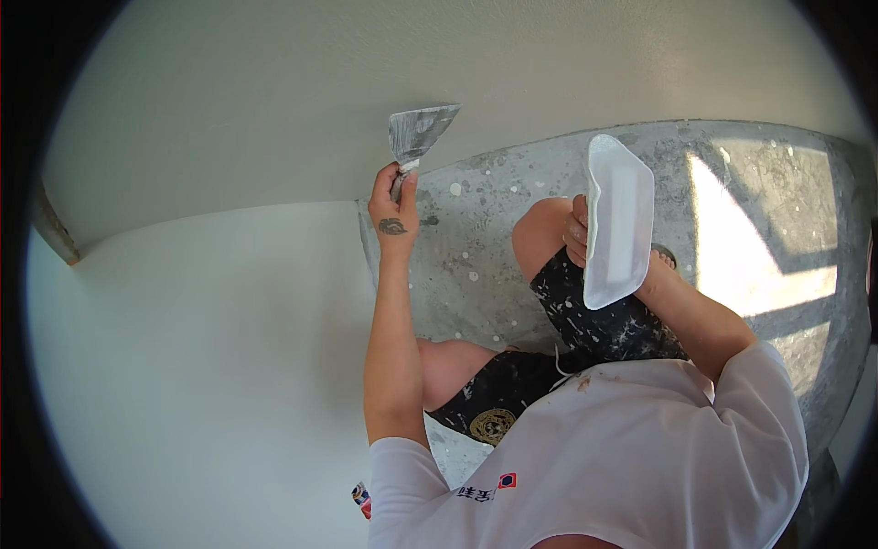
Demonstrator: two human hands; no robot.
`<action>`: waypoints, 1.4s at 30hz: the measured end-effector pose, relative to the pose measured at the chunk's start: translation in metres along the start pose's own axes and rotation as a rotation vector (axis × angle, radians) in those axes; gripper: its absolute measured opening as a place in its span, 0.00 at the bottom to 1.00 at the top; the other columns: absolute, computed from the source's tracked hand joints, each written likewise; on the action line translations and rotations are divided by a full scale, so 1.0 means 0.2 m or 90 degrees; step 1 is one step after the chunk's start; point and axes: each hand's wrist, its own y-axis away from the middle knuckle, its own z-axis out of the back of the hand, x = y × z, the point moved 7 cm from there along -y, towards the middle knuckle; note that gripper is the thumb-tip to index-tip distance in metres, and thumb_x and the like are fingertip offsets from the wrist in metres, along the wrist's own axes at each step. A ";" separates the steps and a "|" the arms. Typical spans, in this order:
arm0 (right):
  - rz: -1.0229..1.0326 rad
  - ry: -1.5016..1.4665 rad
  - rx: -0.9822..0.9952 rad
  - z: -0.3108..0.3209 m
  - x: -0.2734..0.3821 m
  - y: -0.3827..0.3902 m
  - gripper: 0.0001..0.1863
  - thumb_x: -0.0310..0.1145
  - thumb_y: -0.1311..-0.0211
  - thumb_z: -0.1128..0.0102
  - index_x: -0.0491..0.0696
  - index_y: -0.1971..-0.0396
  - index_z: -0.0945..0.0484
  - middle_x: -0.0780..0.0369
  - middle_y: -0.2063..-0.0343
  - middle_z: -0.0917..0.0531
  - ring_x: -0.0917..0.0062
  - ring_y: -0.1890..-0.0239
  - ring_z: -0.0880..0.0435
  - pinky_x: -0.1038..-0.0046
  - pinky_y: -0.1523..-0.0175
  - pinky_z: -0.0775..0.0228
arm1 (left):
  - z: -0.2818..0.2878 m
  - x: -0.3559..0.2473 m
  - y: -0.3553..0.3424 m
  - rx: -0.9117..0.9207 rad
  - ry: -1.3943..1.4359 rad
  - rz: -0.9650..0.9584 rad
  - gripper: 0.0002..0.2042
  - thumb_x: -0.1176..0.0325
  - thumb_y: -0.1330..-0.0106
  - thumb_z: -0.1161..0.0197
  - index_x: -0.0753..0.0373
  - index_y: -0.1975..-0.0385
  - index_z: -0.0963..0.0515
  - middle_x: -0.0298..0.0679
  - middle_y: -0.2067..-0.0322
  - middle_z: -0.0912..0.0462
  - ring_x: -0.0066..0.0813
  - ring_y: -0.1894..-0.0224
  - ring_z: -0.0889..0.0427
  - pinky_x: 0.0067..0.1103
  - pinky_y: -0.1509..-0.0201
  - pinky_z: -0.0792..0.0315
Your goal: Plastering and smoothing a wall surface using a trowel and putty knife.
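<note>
- The right hand (576, 233) is mostly hidden behind a white tray-like board (620, 224); only its fingers show, curled at the board's left edge, so the thumb and palm cannot be made out.
- The board also covers part of the right knee and the dark, paint-spattered shorts (604, 329); a few toes of one foot (668, 260) peek out just past its right edge.
- The left hand (393, 206) is closed around the handle of a putty knife (421, 135); most of the handle is lost inside the fist.
- The knife's broad blade, streaked with white and grey, rises on the far side of that fist, tilted slightly right. Whether its edge touches the far wall (274, 110) is hard to tell.
- The board stands to the right of the knife, well apart from it, and the right hand grasps it from behind.
- A small coloured object (363, 499) at the near left is partly covered by the white shirt sleeve (402, 471); its kind is unclear.
- The spotted grey floor (485, 265) runs beneath, with bright sunlight at the right.
</note>
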 end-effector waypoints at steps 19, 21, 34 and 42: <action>0.014 0.018 -0.014 -0.04 0.02 -0.01 0.14 0.44 0.31 0.44 0.49 0.66 0.29 0.65 0.76 0.26 0.77 0.79 0.28 0.73 0.73 0.32 | 0.00 -0.01 0.01 -0.001 0.005 0.017 0.13 0.67 0.31 0.36 0.68 0.53 0.23 0.36 0.65 0.18 0.18 0.65 0.23 0.16 0.57 0.28; 0.000 0.006 -0.012 -0.04 0.01 -0.01 0.13 0.44 0.31 0.44 0.49 0.67 0.29 0.65 0.76 0.27 0.77 0.79 0.28 0.73 0.73 0.32 | 0.00 -0.01 0.01 -0.001 0.000 0.016 0.13 0.67 0.31 0.36 0.68 0.53 0.23 0.36 0.65 0.18 0.18 0.65 0.23 0.16 0.58 0.28; -0.020 -0.019 -0.072 -0.01 0.01 0.01 0.14 0.43 0.30 0.45 0.48 0.66 0.29 0.65 0.78 0.29 0.77 0.80 0.30 0.74 0.74 0.34 | 0.01 0.02 0.00 0.009 0.024 0.024 0.14 0.66 0.31 0.35 0.69 0.53 0.24 0.36 0.64 0.18 0.19 0.64 0.23 0.16 0.56 0.28; -0.021 -0.004 -0.085 0.02 0.01 0.02 0.13 0.43 0.30 0.45 0.48 0.66 0.29 0.65 0.77 0.28 0.77 0.79 0.30 0.75 0.74 0.35 | 0.02 0.04 0.00 -0.001 0.036 0.004 0.15 0.65 0.31 0.35 0.69 0.53 0.24 0.36 0.64 0.18 0.19 0.65 0.23 0.16 0.56 0.28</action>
